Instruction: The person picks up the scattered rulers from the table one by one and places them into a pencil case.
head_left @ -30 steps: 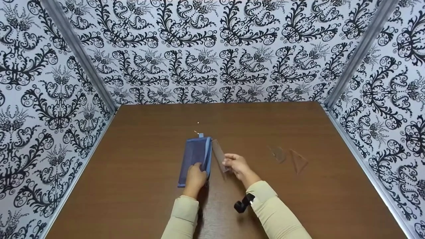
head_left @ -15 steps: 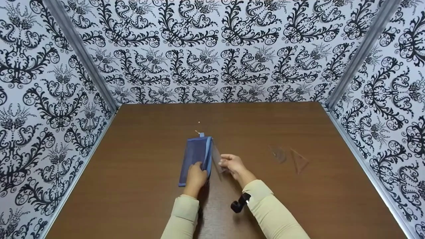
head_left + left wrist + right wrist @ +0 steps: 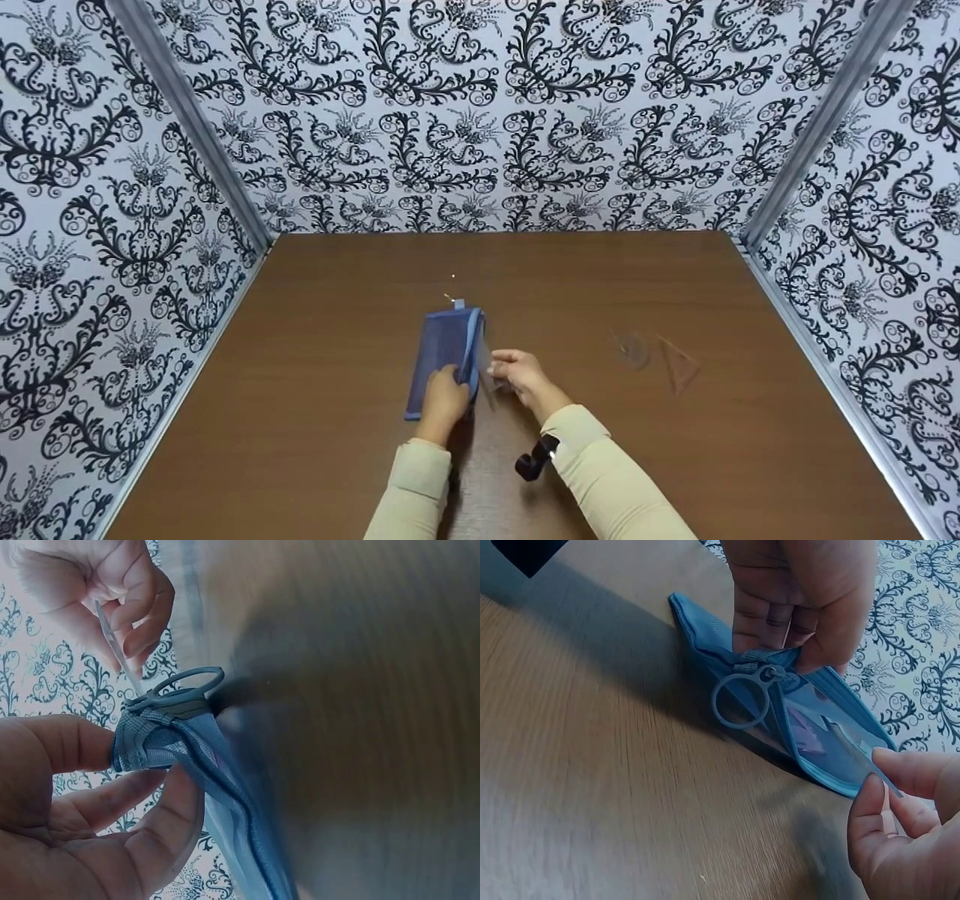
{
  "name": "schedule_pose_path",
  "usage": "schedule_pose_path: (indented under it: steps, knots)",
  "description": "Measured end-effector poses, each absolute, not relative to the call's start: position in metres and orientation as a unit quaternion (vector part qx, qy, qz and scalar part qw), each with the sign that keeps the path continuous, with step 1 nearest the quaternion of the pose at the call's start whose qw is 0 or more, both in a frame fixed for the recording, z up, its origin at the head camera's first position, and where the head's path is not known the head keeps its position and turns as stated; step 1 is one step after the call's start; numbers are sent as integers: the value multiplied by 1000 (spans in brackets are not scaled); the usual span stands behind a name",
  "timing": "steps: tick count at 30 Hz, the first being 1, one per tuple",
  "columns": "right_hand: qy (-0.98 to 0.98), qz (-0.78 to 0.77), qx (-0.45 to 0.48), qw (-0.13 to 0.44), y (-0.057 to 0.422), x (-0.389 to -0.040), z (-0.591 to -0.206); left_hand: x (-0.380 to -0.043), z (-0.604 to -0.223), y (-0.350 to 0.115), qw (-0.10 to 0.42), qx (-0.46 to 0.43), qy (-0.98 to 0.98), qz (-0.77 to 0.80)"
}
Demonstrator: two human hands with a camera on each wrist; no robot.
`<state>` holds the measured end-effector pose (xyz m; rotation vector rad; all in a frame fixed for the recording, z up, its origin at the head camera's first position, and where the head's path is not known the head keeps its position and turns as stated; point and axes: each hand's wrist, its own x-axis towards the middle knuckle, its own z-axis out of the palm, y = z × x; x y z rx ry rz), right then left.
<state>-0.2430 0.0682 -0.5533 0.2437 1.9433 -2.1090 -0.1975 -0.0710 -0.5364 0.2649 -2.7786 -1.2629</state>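
Note:
A blue mesh zipper pouch (image 3: 444, 337) lies on the table, its zipped side spread apart. My left hand (image 3: 445, 397) grips the pouch's near end; in the left wrist view its thumb and fingers pinch the cloth beside the zipper's pull ring (image 3: 191, 679). Right of the pouch, my right hand (image 3: 525, 377) pinches a clear flat ruler (image 3: 116, 649) between thumb and fingers. The right wrist view shows the ruler's far part inside the pouch's mouth, near a pinkish-purple item (image 3: 804, 733) whose kind I cannot tell.
To the right on the brown table (image 3: 337, 465) lie a clear triangle set square (image 3: 679, 365) and another small clear piece (image 3: 635, 351), its rounded outline faint. Patterned walls (image 3: 450, 150) enclose the table's back and sides. A black device (image 3: 532, 461) sits at the right wrist.
My right hand has moved left with the ruler, bringing it from beside the pouch to its opening. The left hand keeps its hold on the pouch.

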Motion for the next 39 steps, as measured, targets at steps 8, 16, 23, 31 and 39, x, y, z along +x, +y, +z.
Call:
schedule_pose_path:
  steps: [8, 16, 23, 31, 39]
  knots:
    - [669, -725, 90, 138, 60, -244, -553, -197, -535, -72, 39, 87, -904, -416]
    - [668, -723, 92, 152, 52, -244, -553, -200, -539, -73, 56, 72, -908, -409]
    - [671, -721, 82, 152, 47, -243, -552, -198, -538, -74, 51, 76, -906, -414]
    - [669, -729, 28, 142, 44, -285, -629, -199, -538, -74, 53, 76, -900, -425]
    - [657, -737, 33, 156, 44, -320, -688, -198, -538, -74, 50, 76, -901, -423]
